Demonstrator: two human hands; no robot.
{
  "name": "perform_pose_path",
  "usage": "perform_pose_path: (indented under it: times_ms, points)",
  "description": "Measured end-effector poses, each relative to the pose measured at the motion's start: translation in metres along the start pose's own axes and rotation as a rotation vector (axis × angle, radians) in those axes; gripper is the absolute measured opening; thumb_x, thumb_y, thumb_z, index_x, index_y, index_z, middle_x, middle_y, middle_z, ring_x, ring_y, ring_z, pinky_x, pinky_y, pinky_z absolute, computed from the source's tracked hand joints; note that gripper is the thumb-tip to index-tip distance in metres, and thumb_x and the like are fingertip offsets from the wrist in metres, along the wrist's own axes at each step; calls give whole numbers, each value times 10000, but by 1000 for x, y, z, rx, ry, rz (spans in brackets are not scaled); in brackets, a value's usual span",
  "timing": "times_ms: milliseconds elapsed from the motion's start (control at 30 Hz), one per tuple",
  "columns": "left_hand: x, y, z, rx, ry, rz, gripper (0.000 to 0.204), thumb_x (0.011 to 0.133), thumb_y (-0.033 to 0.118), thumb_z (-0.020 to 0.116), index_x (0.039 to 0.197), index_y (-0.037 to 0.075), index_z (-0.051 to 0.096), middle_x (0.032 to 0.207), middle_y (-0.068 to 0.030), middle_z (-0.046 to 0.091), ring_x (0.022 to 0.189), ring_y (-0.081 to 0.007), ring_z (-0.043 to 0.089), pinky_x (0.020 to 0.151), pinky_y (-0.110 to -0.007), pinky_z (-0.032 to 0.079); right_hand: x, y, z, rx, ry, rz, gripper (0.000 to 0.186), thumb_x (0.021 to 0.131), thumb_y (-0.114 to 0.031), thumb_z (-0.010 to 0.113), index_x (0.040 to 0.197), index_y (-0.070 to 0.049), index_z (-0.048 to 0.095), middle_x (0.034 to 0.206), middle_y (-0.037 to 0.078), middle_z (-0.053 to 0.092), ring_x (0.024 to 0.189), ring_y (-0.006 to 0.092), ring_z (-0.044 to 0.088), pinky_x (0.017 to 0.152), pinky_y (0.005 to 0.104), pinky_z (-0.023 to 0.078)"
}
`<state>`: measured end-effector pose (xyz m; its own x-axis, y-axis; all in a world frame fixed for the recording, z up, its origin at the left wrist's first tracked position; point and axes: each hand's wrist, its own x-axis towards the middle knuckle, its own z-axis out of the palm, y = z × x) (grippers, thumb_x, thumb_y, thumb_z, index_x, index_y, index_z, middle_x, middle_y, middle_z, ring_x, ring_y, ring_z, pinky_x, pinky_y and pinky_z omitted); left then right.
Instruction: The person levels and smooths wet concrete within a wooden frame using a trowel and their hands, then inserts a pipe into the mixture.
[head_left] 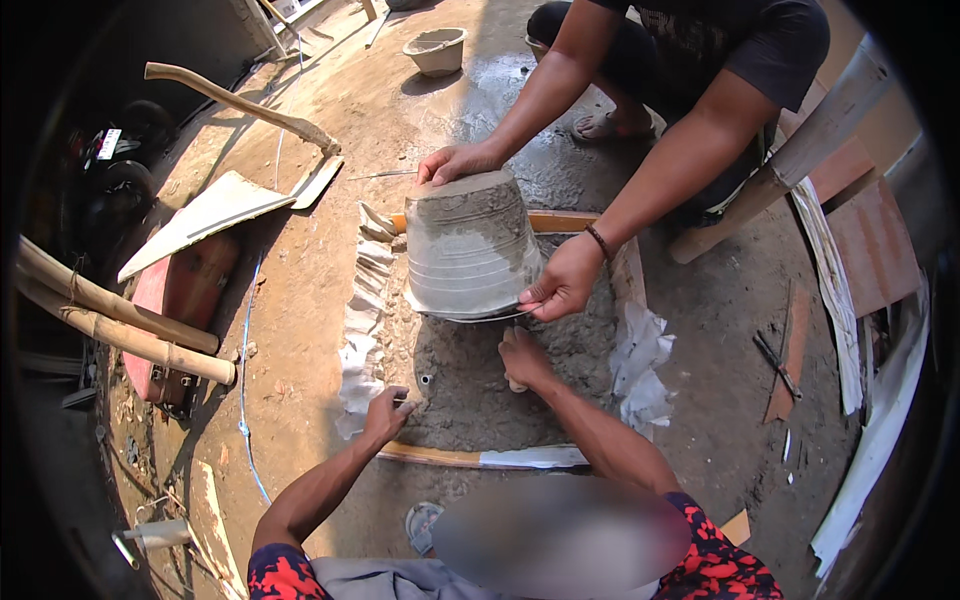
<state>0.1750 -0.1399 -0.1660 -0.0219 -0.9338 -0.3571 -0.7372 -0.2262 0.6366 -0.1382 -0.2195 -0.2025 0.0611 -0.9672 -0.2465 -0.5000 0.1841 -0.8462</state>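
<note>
A wooden frame (531, 457) lined with crumpled pale sheeting (645, 355) holds wet grey cement (470, 400), with a small pipe end (425, 380) in it. My left hand (388, 414) is closed at the frame's left side, on something small I cannot make out. My right hand (523, 360) grips a pale wooden handle (517, 384); the tool's head is hidden beneath a tipped, cement-coated bucket (465, 245). A co-worker holds the bucket over the frame with one hand (452, 163) at its upper end and the other (560, 280) on its rim.
The co-worker (690, 60) squats at the upper right. A small bucket (432, 58) sits behind. At left are bamboo poles (120, 322), a board (200, 225), a red object (150, 370) and a blue cord (243, 420). Planks (868, 240) and a dark tool (778, 365) lie at right.
</note>
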Motion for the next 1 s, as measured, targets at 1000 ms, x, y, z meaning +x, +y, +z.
perform_pose_path:
  times_ms: [1000]
  points:
    - [-275, 245, -160, 360, -490, 81, 497, 881, 314, 671, 1298, 73, 549, 1245, -164, 591, 1138, -344, 566, 965, -427, 450, 21, -59, -49, 123, -130, 112, 526, 903, -257, 562, 1346, 13, 477, 990, 244, 676, 723, 361, 690, 724, 444, 523]
